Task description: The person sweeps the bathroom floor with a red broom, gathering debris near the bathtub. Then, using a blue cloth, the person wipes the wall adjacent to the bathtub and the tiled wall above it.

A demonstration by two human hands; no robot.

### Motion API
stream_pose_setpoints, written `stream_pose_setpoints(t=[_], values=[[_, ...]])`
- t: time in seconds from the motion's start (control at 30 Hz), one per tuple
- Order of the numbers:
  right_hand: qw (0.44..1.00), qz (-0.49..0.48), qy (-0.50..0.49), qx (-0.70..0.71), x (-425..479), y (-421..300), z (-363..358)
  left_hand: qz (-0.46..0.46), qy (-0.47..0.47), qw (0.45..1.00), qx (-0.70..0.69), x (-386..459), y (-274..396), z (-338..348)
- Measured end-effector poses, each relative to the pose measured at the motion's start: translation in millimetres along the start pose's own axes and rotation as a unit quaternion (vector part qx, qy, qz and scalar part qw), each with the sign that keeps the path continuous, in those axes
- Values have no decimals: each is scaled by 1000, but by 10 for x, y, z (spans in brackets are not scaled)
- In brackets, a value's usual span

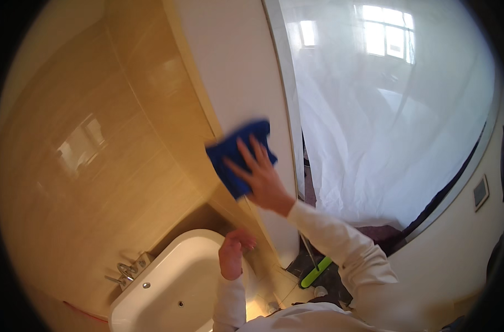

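Note:
A blue cloth (231, 159) lies flat under my right hand (262, 182), whose spread fingers press it against the edge where the white wall (243, 79) meets the tan tiled wall (144, 137). Lower down, my left hand (232, 253) is raised over the rim of a white bathtub (169, 286). Its fingers are loosely bent and somewhat blurred, and nothing shows in them.
Chrome taps (127, 272) stand at the tub's far left end. White sheeting (351, 153) covers a framed opening on the right. Below it, a green floor squeegee or broom head (316, 272) rests on the dark floor. A small panel (481, 193) is on the right wall.

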State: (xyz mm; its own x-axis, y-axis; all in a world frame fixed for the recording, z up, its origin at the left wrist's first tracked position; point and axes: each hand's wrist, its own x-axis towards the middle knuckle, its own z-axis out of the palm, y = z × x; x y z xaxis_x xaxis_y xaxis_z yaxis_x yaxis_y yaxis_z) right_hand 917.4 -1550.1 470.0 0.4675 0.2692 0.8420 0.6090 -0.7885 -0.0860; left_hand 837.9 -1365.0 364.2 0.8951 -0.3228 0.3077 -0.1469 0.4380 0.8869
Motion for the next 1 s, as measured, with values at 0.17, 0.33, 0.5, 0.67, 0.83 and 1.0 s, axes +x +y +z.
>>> stream_pose_setpoints(t=[0.17, 0.33, 0.5, 0.67, 0.83, 1.0], values=[[978, -45, -194, 62, -1148, 468, 198, -62, 25, 998, -8, -276, -417, 374], [986, -107, -118, 41, -385, 1031, -165, -42, 77, 996, -13, -450, -552, 562], [989, -9, 144, -20, 927, 1051, -708, -46, 170, 980, 95, -675, -615, 685], [981, 62, 179, 42, 829, 1198, -585, -62, 193, 972, 117, -683, -716, 783], [966, 195, 146, 88, -794, 1139, 409, -100, 214, 966, 107, -707, -757, 813], [945, 268, 123, 142, -1325, 977, 699, -115, 211, 963, 121, -710, -759, 716]])
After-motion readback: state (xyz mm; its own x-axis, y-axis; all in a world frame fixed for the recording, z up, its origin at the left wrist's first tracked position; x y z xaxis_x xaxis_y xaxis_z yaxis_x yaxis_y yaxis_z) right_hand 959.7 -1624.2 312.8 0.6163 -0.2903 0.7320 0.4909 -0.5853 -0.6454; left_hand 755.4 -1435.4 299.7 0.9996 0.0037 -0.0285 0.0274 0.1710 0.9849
